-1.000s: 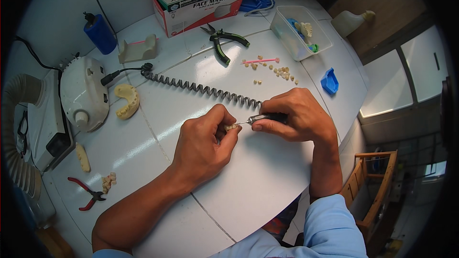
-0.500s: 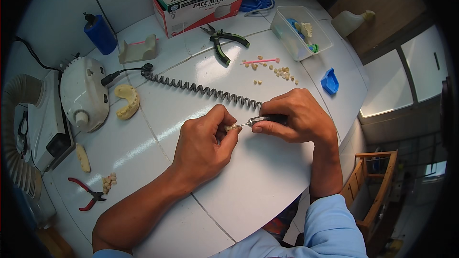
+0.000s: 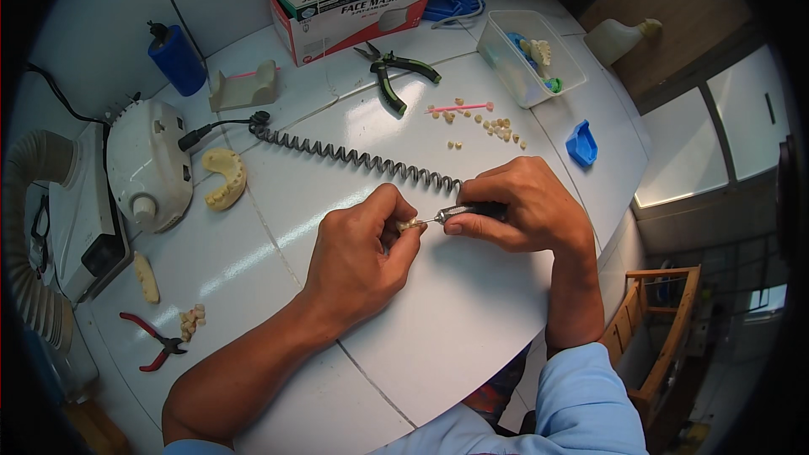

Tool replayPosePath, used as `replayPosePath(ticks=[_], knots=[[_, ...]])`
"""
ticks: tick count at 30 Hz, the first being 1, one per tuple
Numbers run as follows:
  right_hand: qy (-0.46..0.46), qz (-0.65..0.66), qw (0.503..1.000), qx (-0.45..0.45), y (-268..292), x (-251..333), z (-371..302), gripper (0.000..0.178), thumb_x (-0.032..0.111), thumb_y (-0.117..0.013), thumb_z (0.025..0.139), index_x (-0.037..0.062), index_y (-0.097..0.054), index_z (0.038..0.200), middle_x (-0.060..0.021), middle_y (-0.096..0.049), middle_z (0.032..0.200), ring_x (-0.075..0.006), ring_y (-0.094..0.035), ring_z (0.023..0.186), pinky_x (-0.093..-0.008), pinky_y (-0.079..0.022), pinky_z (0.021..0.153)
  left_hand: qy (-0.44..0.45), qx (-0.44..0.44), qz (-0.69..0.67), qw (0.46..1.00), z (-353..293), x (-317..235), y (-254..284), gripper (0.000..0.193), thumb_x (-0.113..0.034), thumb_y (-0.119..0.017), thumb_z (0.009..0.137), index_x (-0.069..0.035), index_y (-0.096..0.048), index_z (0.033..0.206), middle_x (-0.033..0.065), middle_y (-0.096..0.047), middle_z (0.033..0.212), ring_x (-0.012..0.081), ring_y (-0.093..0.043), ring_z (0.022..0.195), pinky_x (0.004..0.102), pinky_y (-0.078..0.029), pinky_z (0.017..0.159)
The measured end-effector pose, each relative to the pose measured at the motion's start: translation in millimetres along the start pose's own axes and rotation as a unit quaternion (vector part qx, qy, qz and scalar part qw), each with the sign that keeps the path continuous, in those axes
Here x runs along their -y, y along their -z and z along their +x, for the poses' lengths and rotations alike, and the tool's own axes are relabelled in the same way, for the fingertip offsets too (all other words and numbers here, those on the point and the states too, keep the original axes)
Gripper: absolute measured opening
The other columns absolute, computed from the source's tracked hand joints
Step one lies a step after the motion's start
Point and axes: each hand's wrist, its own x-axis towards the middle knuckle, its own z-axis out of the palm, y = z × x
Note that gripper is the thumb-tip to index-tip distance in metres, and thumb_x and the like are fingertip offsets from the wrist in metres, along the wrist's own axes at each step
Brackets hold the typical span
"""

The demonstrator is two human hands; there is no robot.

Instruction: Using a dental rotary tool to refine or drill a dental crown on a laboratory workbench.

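Observation:
My left hand (image 3: 358, 246) is closed, pinching a small cream piece like a dental crown (image 3: 408, 224) between thumb and fingers; most of it is hidden. Wrapped round a dark rotary handpiece (image 3: 474, 212) is my right hand (image 3: 535, 202). The handpiece lies nearly level, its thin bur pointing left and meeting the cream piece or just beside it. From its back end a black coiled cord (image 3: 362, 157) runs up left toward a white control unit (image 3: 152, 164).
Loose cream teeth (image 3: 497, 128) and a pink stick (image 3: 459, 108) lie beyond my hands. Green-handled pliers (image 3: 389, 76), mask boxes (image 3: 350, 25) and a clear tub (image 3: 531, 76) stand farther back. A horseshoe dental model (image 3: 223, 181) and red-handled cutters (image 3: 156, 341) are left; a blue tray (image 3: 581, 143) is right.

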Motion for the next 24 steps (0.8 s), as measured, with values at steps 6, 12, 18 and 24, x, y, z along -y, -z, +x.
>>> replayPosePath(ticks=[6,12,18,24], knots=[[0.001,-0.003,1.0,0.002,0.1,0.8,0.1,0.056,0.056,-0.081,0.096,0.0078,-0.07,0.071,-0.0097,-0.061,0.057,-0.0328,-0.062,0.053,-0.0439,-0.046,0.056,0.003,0.002,0.002,1.0,0.3,-1.5,0.6,0.014,-0.003,-0.078,0.097,0.005,-0.067,0.095,0.0079,-0.075,0.075,0.0078,-0.067,0.064,0.0259,-0.051,0.058],[-0.002,0.0,1.0,0.003,0.0,-0.2,0.0,0.055,0.056,-0.081,0.096,0.0077,-0.07,0.072,-0.01,-0.062,0.058,-0.0332,-0.062,0.054,-0.044,-0.046,0.056,0.002,0.0,0.001,1.0,0.3,-0.3,-0.5,0.013,-0.003,-0.078,0.097,0.005,-0.068,0.094,0.0085,-0.075,0.076,0.0081,-0.067,0.064,0.0259,-0.052,0.059],[0.005,-0.004,1.0,-0.002,-0.4,-0.1,-0.5,0.054,0.055,-0.081,0.096,0.0077,-0.071,0.072,-0.01,-0.062,0.058,-0.0331,-0.062,0.054,-0.044,-0.046,0.055,0.0,-0.002,0.0,1.0,0.0,-0.4,-0.5,0.013,-0.003,-0.078,0.097,0.005,-0.068,0.094,0.0087,-0.076,0.077,0.0081,-0.068,0.065,0.026,-0.052,0.059],[-0.001,0.002,1.0,-0.001,0.0,0.7,0.0,0.054,0.054,-0.082,0.096,0.0075,-0.07,0.072,-0.0102,-0.061,0.057,-0.0338,-0.062,0.053,-0.0442,-0.046,0.055,0.007,0.001,-0.001,1.0,0.0,-0.9,-0.2,0.014,-0.003,-0.078,0.097,0.005,-0.068,0.095,0.0087,-0.076,0.077,0.008,-0.068,0.065,0.0261,-0.053,0.06]])
